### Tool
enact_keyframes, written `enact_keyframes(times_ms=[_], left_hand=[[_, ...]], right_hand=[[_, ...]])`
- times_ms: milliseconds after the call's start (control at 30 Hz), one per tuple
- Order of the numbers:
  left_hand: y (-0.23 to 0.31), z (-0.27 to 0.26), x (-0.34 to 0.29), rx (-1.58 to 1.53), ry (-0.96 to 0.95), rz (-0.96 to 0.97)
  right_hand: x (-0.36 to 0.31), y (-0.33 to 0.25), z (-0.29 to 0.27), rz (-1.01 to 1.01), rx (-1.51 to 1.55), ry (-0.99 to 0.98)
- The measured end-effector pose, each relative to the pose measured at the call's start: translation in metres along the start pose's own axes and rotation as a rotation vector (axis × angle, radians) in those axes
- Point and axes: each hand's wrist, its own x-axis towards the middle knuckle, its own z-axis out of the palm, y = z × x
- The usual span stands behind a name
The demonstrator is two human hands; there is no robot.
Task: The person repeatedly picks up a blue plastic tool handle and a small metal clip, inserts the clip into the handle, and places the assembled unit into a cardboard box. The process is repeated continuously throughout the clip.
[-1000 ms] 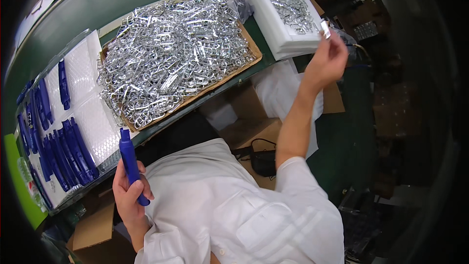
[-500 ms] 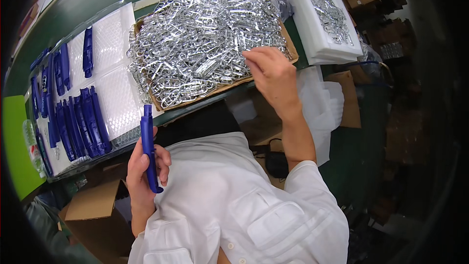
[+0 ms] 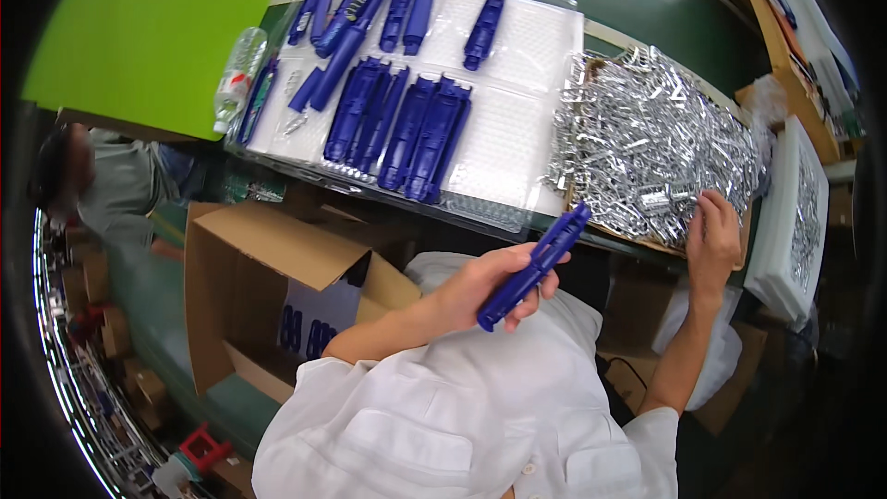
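Note:
My left hand (image 3: 510, 279) is closed around a long, slightly curved blue plastic casing half (image 3: 543, 259), held tilted in front of my white shirt with its hollow side showing. Over the right part of a shallow cardboard box (image 3: 617, 237) heaped with shiny metal clips (image 3: 665, 134), my right hand (image 3: 713, 238) has its thumb and fingertips drawn together. A bit of shiny metal shows by those fingertips, but against the heap I cannot make out what they hold.
Left of the clips, a clear tray with white lining (image 3: 499, 143) carries several blue casings (image 3: 397, 125). A plastic bottle (image 3: 240, 74) lies beside a green board (image 3: 139, 37). White foam (image 3: 785, 222) with more clips stands right. Below are an open carton (image 3: 268, 245) and a person (image 3: 125, 189).
My view has swung left, so the tray and carton show more fully. The casing in my left hand has turned to a slant, hollow side showing. My right hand stays at the clips.

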Motion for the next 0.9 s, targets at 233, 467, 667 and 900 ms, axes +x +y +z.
enact_keyframes(times_ms=[233, 467, 667, 900], left_hand=[[0.003, 0.006, 0.002, 0.118, 0.152, -0.009], [0.003, 0.013, 0.009, 0.152, 0.106, 0.074], [-0.001, 0.016, 0.006, 0.322, 0.164, 0.106], [0.002, 0.024, 0.009, 0.435, 0.18, 0.099]], right_hand=[[-0.007, 0.016, 0.001, 0.645, 0.563, 0.17], [-0.002, -0.081, -0.059, 0.373, 1.048, -0.127], [-0.005, -0.12, -0.043, 0.577, 1.293, -0.312], [-0.007, -0.125, -0.022, 0.419, 1.311, -0.353]])
